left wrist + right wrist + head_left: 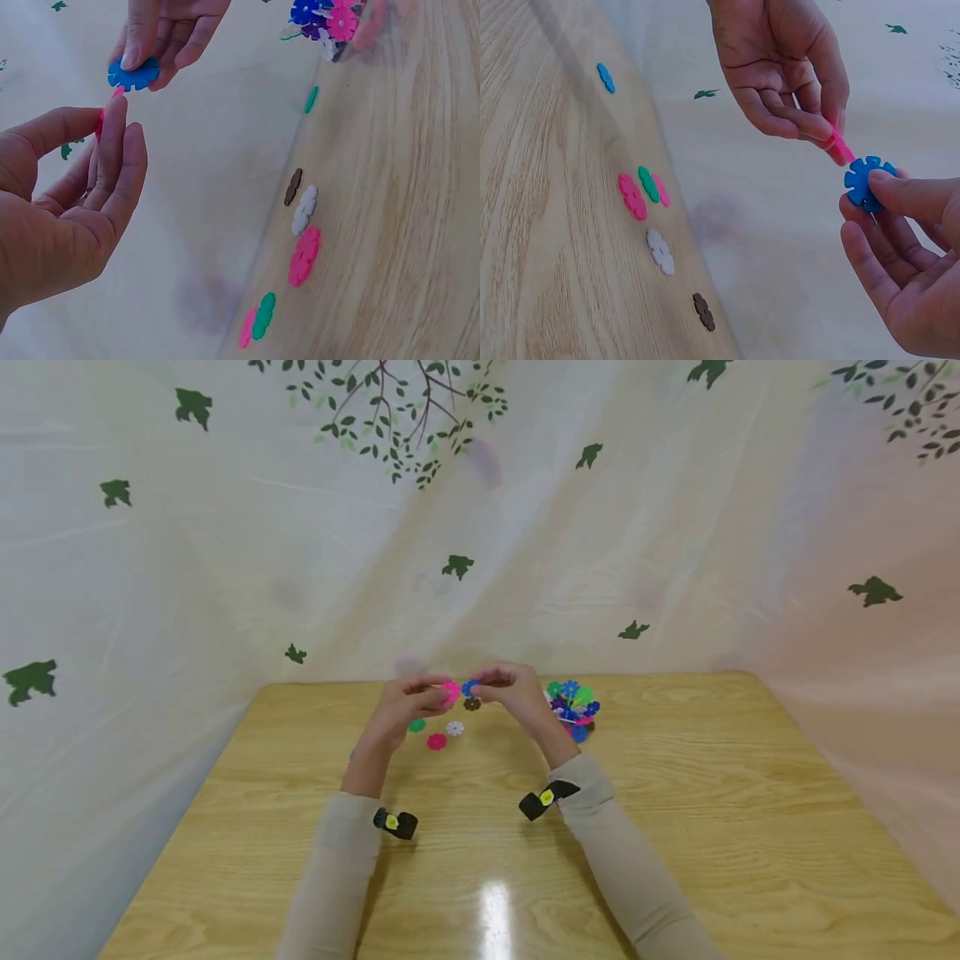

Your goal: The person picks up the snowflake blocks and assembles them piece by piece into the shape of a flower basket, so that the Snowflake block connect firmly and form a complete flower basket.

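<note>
Between thumb and fingertips, my left hand (397, 708) pinches a pink flower-shaped plastic disc (452, 692), seen mostly edge-on in the wrist views. My right hand (519, 695) holds a blue notched disc (866, 187) of the same kind, thumb on its face. Both discs are held up above the far part of the table, rims meeting or almost meeting; whether they are slotted together I cannot tell. Below lie a brown disc (703, 312), a white disc (660, 252), a pink-red disc (632, 196) and a green disc (649, 184).
A heap of joined or piled coloured discs (572, 710) stands on the wooden table (465, 827) beyond my right wrist. One more blue disc (606, 78) lies apart on the left. Behind the table's far edge hangs a pale curtain (525, 585) with leaf prints.
</note>
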`<state>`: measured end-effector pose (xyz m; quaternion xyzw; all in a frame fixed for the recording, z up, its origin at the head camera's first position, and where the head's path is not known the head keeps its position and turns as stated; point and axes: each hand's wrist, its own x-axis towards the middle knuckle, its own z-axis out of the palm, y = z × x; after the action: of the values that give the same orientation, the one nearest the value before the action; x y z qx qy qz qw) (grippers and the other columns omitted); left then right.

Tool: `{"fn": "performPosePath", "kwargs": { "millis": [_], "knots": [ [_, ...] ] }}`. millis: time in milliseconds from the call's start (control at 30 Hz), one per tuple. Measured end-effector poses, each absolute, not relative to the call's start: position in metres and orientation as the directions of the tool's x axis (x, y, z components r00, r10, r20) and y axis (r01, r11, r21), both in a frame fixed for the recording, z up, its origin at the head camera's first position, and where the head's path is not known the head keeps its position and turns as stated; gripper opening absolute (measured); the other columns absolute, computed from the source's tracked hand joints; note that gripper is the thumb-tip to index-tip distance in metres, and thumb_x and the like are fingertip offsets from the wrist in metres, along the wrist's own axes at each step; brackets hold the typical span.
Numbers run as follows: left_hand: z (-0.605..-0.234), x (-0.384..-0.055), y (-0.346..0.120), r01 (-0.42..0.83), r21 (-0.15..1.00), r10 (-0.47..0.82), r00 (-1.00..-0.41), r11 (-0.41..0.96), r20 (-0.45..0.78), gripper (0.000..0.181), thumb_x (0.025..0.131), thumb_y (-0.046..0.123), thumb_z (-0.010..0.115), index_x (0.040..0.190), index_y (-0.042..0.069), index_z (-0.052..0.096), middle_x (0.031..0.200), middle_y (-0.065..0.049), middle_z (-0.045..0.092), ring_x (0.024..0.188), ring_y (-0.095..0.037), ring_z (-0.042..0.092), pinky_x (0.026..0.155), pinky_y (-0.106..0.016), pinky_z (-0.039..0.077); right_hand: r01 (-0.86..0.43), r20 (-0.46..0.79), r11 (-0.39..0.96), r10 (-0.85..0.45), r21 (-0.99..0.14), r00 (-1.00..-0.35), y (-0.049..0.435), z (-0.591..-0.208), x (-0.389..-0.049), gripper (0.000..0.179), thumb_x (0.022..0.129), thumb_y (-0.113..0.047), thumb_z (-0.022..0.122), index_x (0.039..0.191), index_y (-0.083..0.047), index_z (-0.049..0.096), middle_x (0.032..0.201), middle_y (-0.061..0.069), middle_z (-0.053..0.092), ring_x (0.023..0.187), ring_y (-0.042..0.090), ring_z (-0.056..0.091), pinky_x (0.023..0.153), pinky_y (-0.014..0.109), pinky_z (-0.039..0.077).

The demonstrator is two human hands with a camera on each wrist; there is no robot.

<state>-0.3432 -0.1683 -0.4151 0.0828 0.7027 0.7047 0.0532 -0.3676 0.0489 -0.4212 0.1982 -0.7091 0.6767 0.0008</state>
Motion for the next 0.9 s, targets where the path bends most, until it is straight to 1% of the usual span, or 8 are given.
{"fn": "performPosePath", "kwargs": {
  "millis": [67, 200, 300, 433, 633, 800, 833, 900],
  "knots": [
    [-0.415, -0.343, -0.167, 0.040, 0.999, 0.187, -0.981, -0.008, 0.041, 0.036, 0.100, 0.008, 0.064, 0.132, -0.008, 0.061, 0.088, 0.005, 0.073, 0.083, -0.008, 0.074, 0.088, -0.034, 0.061, -0.298, 0.282, 0.017, -0.275, -0.954, -0.919, 0.049, -0.420, -0.366, 0.027, 0.092, -0.005, 0.075, 0.111, 0.012, 0.069, 0.088, -0.004, 0.074, 0.079, 0.008, 0.069, 0.075, 0.023, 0.058],
    [-0.414, -0.343, -0.164, 0.046, 0.999, 0.183, -0.982, -0.017, 0.049, 0.035, 0.100, 0.008, 0.064, 0.131, -0.008, 0.061, 0.090, 0.005, 0.072, 0.084, -0.008, 0.074, 0.086, -0.030, 0.061, -0.339, 0.317, 0.036, -0.270, -0.940, -0.909, 0.049, -0.418, -0.365, 0.025, 0.091, -0.005, 0.075, 0.109, 0.012, 0.070, 0.090, -0.001, 0.074, 0.079, 0.007, 0.068, 0.074, 0.023, 0.057],
    [-0.414, -0.343, -0.162, 0.052, 0.998, 0.180, -0.982, -0.033, 0.057, 0.035, 0.100, 0.006, 0.063, 0.131, -0.009, 0.061, 0.090, 0.005, 0.072, 0.082, -0.008, 0.074, 0.083, -0.027, 0.062, -0.362, 0.337, 0.048, -0.267, -0.931, -0.903, 0.050, -0.418, -0.365, 0.021, 0.091, -0.004, 0.076, 0.106, 0.010, 0.072, 0.089, 0.000, 0.074, 0.078, 0.008, 0.068, 0.073, 0.022, 0.057],
    [-0.416, -0.344, -0.158, 0.056, 0.997, 0.177, -0.982, -0.061, 0.066, 0.035, 0.099, 0.004, 0.063, 0.131, -0.011, 0.060, 0.090, 0.004, 0.072, 0.081, -0.008, 0.073, 0.081, -0.027, 0.062, -0.385, 0.357, 0.065, -0.255, -0.921, -0.899, 0.050, -0.419, -0.366, 0.016, 0.090, -0.003, 0.076, 0.102, 0.006, 0.075, 0.089, 0.002, 0.075, 0.078, 0.008, 0.068, 0.072, 0.023, 0.057],
    [-0.420, -0.347, -0.151, 0.082, 0.991, 0.137, -0.986, -0.104, 0.096, 0.033, 0.098, 0.000, 0.063, 0.128, -0.014, 0.060, 0.085, 0.003, 0.071, 0.078, -0.008, 0.072, 0.083, -0.030, 0.062, -0.412, 0.390, 0.080, -0.202, -0.908, -0.898, 0.045, -0.423, -0.367, 0.017, 0.088, -0.002, 0.078, 0.100, 0.009, 0.075, 0.091, 0.014, 0.077, 0.074, 0.006, 0.068, 0.070, 0.023, 0.057],
    [-0.424, -0.349, -0.144, 0.118, 0.987, 0.109, -0.986, -0.108, 0.130, 0.031, 0.099, -0.002, 0.059, 0.127, -0.016, 0.059, 0.082, 0.003, 0.067, 0.075, -0.007, 0.069, 0.078, -0.024, 0.061, -0.455, 0.440, 0.094, -0.147, -0.885, -0.886, 0.042, -0.426, -0.368, 0.017, 0.087, 0.000, 0.078, 0.098, 0.012, 0.074, 0.094, 0.023, 0.075, 0.071, 0.004, 0.066, 0.066, 0.021, 0.056],
    [-0.424, -0.349, -0.143, 0.122, 0.987, 0.103, -0.986, -0.107, 0.133, 0.030, 0.099, -0.003, 0.059, 0.126, -0.016, 0.059, 0.082, 0.003, 0.067, 0.075, -0.007, 0.069, 0.077, -0.023, 0.061, -0.465, 0.450, 0.102, -0.137, -0.879, -0.882, 0.041, -0.427, -0.368, 0.016, 0.087, 0.000, 0.078, 0.098, 0.012, 0.074, 0.094, 0.023, 0.074, 0.071, 0.003, 0.066, 0.065, 0.021, 0.056],
    [-0.425, -0.349, -0.141, 0.125, 0.987, 0.093, -0.987, -0.103, 0.134, 0.030, 0.098, -0.004, 0.059, 0.126, -0.016, 0.059, 0.082, 0.002, 0.066, 0.075, -0.007, 0.069, 0.077, -0.023, 0.061, -0.482, 0.469, 0.118, -0.121, -0.868, -0.875, 0.041, -0.429, -0.368, 0.014, 0.088, -0.001, 0.077, 0.096, 0.010, 0.075, 0.093, 0.023, 0.074, 0.071, 0.004, 0.065, 0.064, 0.027, 0.058]
  ]
}}
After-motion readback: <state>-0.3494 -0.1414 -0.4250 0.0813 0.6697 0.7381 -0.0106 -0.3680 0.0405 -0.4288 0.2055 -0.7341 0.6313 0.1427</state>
